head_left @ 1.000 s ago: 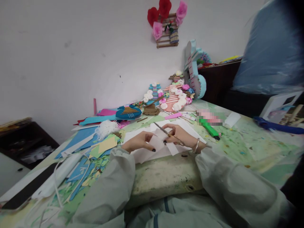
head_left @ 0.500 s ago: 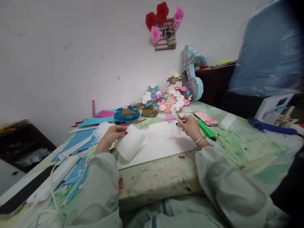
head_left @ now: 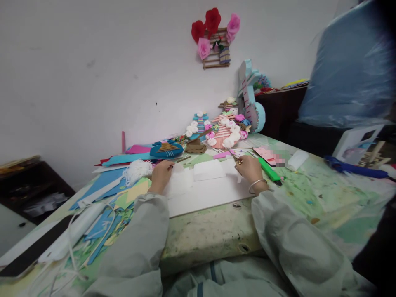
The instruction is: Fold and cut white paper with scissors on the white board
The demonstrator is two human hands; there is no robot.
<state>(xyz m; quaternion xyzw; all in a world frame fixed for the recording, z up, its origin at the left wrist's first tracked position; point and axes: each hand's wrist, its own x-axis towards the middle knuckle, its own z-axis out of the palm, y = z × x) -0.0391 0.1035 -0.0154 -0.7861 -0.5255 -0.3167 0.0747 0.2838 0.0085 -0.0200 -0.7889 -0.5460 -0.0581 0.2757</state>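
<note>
My left hand point(head_left: 161, 176) is closed in a pinch at the upper left edge of a thin white paper sheet point(head_left: 180, 183). That sheet lies over the left part of a white board point(head_left: 204, 202). My right hand point(head_left: 250, 170) is closed around a pair of scissors point(head_left: 234, 156), whose blades point up and left, away from me. Its lower fingers are partly hidden. Between my hands, a smaller white paper piece point(head_left: 209, 170) rests on the board.
Right of my right hand lies a green utility knife point(head_left: 269, 170), with a pink card point(head_left: 265, 155) behind it. A tangle of white yarn point(head_left: 137, 171), blue sheets point(head_left: 102, 185) and paper scraps are on the left. Guitar-shaped crafts point(head_left: 224, 134) stand along the wall.
My left hand has moved right and forward, and the white paper sheet has gone from raised and tilted to lying on the board. My right hand still holds the scissors, slightly lower in view.
</note>
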